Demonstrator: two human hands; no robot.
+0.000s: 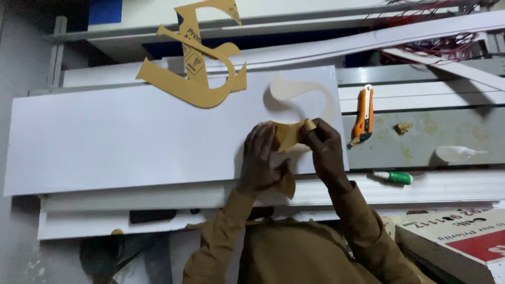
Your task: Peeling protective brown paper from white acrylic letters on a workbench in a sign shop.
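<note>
Brown backing paper [286, 138] is gripped between both hands at the near edge of a large white sheet [131, 137] that lies flat on the bench [421, 139]. In the head view, the left hand [261, 158] is pressed down over the lower part of the paper, its fingers curled onto it, while the right hand [325, 147] is pinched on the paper's upper edge, thumb and fingertips closed on it. A pale translucent curved piece [310, 94] is seen just beyond the hands, resting on the white sheet and joined to the brown paper at the fingers. A brown cut-out shape [197, 73] lies further back and to the left, partly over the sheet's far edge. An orange utility knife [363, 113] is laid to the right of the sheet, well apart from the hands, and a small green-capped tube [393, 178] is seen nearer, on white strips right of the right wrist.
</note>
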